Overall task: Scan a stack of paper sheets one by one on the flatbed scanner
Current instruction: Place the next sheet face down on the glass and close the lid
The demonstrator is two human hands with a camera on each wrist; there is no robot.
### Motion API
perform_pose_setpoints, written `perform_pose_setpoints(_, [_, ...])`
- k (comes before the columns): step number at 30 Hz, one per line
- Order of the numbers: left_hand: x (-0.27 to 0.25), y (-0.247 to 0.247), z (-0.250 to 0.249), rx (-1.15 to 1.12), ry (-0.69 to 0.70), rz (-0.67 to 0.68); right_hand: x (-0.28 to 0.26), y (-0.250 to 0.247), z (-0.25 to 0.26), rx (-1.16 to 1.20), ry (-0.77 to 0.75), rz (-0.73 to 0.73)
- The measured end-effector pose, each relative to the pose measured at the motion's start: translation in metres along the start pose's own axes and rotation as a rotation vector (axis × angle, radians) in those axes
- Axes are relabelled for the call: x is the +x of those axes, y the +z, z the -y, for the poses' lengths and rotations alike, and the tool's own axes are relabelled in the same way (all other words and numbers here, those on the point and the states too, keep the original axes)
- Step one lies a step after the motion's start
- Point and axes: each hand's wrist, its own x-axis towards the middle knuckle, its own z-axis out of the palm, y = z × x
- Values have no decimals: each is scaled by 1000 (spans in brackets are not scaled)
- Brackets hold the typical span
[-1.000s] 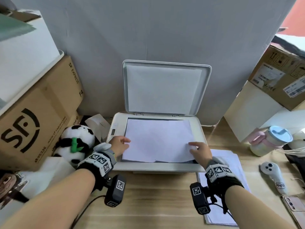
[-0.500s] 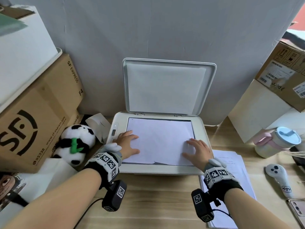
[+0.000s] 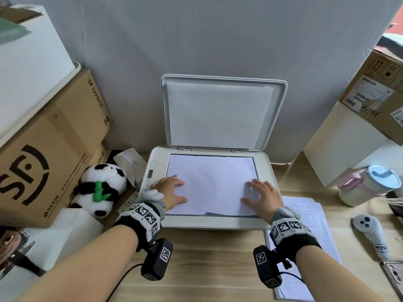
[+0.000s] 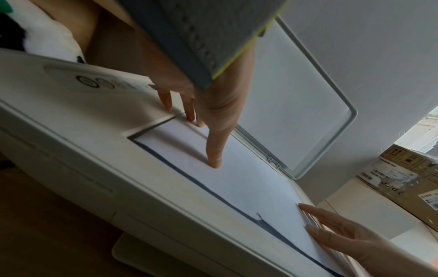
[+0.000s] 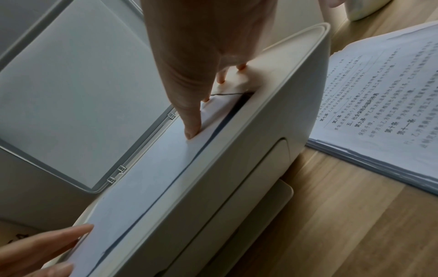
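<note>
A white flatbed scanner point(image 3: 265, 166) stands on the desk with its lid point(image 3: 220, 114) raised against the wall. One white paper sheet point(image 3: 212, 182) lies blank side up on the glass. My left hand point(image 3: 172, 190) presses flat on the sheet's left edge, fingers straight point(image 4: 214, 150). My right hand point(image 3: 261, 192) presses flat on its right edge, where the paper is slightly rumpled point(image 5: 213, 110). A stack of printed sheets point(image 3: 305, 227) lies on the desk right of the scanner, partly under my right wrist; its text shows in the right wrist view point(image 5: 388, 105).
Cardboard boxes point(image 3: 50, 149) and a panda plush point(image 3: 100, 188) crowd the left side. At the right stand more boxes point(image 3: 379, 99), a pink-and-blue mug point(image 3: 370, 186), a white controller point(image 3: 370, 234) and a phone point(image 3: 394, 277). Bare wooden desk point(image 3: 209, 269) lies in front of the scanner.
The sheet has slid back and squared up on the glass. Both hands went from fingertip touches at its near corners to lying flat on its side edges.
</note>
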Motion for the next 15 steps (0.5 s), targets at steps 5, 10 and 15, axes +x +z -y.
perform_pose_setpoints(5, [0,1,0,-11,-4,-1,-1,2,-2,7,-4,-8])
perform_pose_setpoints(10, [0,3,-2,-33,-11,-1,-1,2,-1,0,2,-12])
perform_pose_setpoints(15, [0,0,0,-68,-4,-46,0,6,-2,188,15,-92])
